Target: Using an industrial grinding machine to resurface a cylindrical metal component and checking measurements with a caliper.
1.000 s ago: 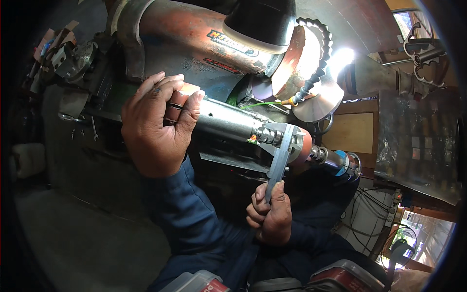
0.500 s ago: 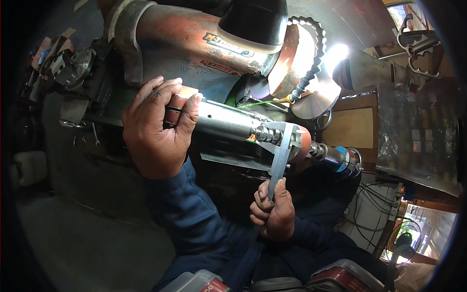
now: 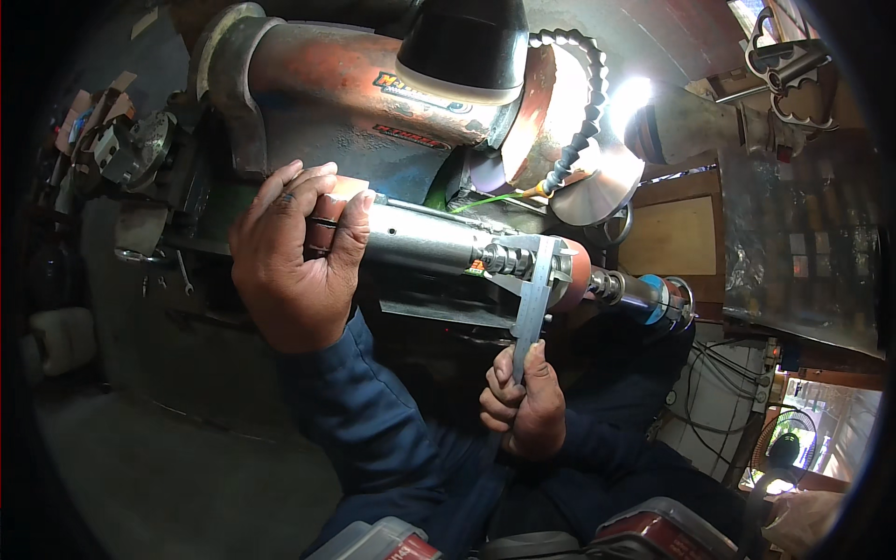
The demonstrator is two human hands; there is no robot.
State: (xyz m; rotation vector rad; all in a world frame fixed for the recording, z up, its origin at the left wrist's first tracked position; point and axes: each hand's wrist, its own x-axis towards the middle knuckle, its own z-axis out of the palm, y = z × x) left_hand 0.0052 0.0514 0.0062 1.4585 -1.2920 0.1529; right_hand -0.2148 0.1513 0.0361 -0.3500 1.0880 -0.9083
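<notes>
My right hand (image 3: 530,403) pinches the beam of a metal vernier caliper (image 3: 533,313) between thumb and fingers. The caliper stands nearly upright, its jaws level with a short stepped metal shaft (image 3: 509,259). Whether the jaws touch the shaft, I cannot tell. A rounded orange-red part (image 3: 579,271) sits directly behind the jaws. To the left, my left hand (image 3: 297,257) is closed round a reddish-brown collar (image 3: 322,227) at the end of a long silver cylinder (image 3: 420,238); its fingertips lie over the top.
Above the cylinder stretches a worn red and grey machine body (image 3: 327,70). A black lamp hood (image 3: 464,42) and a black segmented coolant hose (image 3: 588,121) hang over it. A spanner (image 3: 185,273) is at the left; a fan (image 3: 782,448) stands at the lower right.
The machine and its parts appear slightly further left in the picture. Both hands keep the same hold, and the caliper stays at the stepped shaft.
</notes>
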